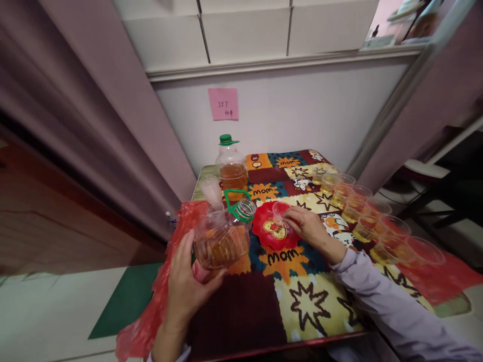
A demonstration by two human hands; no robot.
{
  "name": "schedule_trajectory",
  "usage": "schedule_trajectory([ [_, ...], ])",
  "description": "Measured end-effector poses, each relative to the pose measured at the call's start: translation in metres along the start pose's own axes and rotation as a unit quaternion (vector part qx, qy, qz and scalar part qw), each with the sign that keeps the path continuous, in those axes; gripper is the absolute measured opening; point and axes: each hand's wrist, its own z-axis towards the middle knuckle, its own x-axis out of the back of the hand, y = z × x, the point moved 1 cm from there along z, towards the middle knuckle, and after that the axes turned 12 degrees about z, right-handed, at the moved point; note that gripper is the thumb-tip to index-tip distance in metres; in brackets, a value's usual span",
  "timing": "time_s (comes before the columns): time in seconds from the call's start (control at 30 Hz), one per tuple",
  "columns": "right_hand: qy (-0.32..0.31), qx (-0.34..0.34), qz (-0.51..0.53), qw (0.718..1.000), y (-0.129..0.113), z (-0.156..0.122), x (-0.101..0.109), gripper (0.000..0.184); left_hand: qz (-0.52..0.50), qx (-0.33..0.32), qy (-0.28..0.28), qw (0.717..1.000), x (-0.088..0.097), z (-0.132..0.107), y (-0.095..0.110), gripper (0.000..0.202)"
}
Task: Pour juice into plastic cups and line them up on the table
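My left hand [188, 281] is wrapped round the lower part of a clear plastic jug [222, 241] with a green handle and an uncapped mouth. The jug leans to the right and has a little amber liquid low inside. In my right hand [307, 226] is a clear plastic cup [279, 211], pinched by its side over a red scalloped plate [264, 236]. The jug's mouth is just left of the cup, apart from it, and no stream of liquid shows between them.
Behind stands a second jug [233, 173] with a green cap and amber liquid. Stacked clear cups [211, 191] are near it. Several cups of pale yellow liquid [364, 229] line the right edge. A red plastic bag [188, 221] hangs at the left, beside the patterned tablecloth [241, 311].
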Motion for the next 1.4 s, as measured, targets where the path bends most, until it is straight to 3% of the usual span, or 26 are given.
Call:
schedule_trajectory([
  [0.3, -0.013, 0.017, -0.004, 1.000, 0.003, 0.002, -0.017, 0.017, 0.029, -0.012, -0.011, 0.999, 0.001, 0.005, 0.008, 0.113],
  [0.4, 0.035, 0.020, 0.027, 0.999, -0.004, -0.002, -0.004, 0.028, 0.033, -0.019, -0.014, 0.999, 0.002, 0.007, 0.010, 0.112],
  [0.5, 0.139, -0.005, 0.102, 0.985, -0.024, -0.008, 0.010, 0.030, 0.036, -0.030, -0.015, 0.999, 0.003, 0.008, 0.011, 0.113],
  [0.57, 0.182, -0.047, 0.199, 0.962, -0.043, -0.016, 0.005, 0.028, 0.038, -0.034, -0.018, 0.999, 0.003, 0.008, 0.010, 0.113],
  [0.63, 0.149, -0.098, 0.328, 0.928, -0.064, -0.024, -0.014, 0.034, 0.035, -0.031, -0.013, 0.999, 0.002, 0.008, 0.010, 0.113],
  [0.67, 0.111, -0.117, 0.391, 0.906, -0.075, -0.027, -0.027, 0.044, 0.031, -0.028, -0.009, 0.999, 0.001, 0.008, 0.010, 0.112],
  [0.73, 0.039, -0.148, 0.494, 0.856, -0.095, -0.030, -0.055, 0.080, 0.021, -0.020, -0.003, 1.000, -0.001, 0.007, 0.011, 0.111],
  [0.83, -0.015, -0.166, 0.600, 0.783, -0.121, -0.024, -0.086, 0.121, 0.020, -0.025, -0.009, 0.999, -0.002, 0.007, 0.014, 0.112],
  [0.97, -0.012, -0.163, 0.685, 0.710, -0.139, -0.005, -0.099, 0.132, 0.045, -0.037, -0.021, 0.998, -0.002, 0.006, 0.019, 0.115],
  [1.1, 0.021, -0.169, 0.718, 0.675, -0.143, 0.007, -0.105, 0.132, 0.058, -0.032, -0.024, 0.998, -0.003, 0.005, 0.025, 0.121],
  [1.23, 0.025, -0.175, 0.733, 0.657, -0.136, 0.010, -0.111, 0.128, 0.038, -0.022, -0.068, 0.997, 0.004, 0.003, 0.024, 0.132],
  [1.33, 0.020, -0.193, 0.731, 0.654, -0.128, 0.009, -0.115, 0.129, -0.006, 0.048, -0.056, 0.997, 0.016, 0.001, 0.013, 0.098],
  [1.4, 0.019, -0.205, 0.731, 0.651, -0.124, 0.008, -0.117, 0.129, -0.080, 0.174, -0.009, 0.981, 0.020, -0.004, 0.001, 0.076],
])
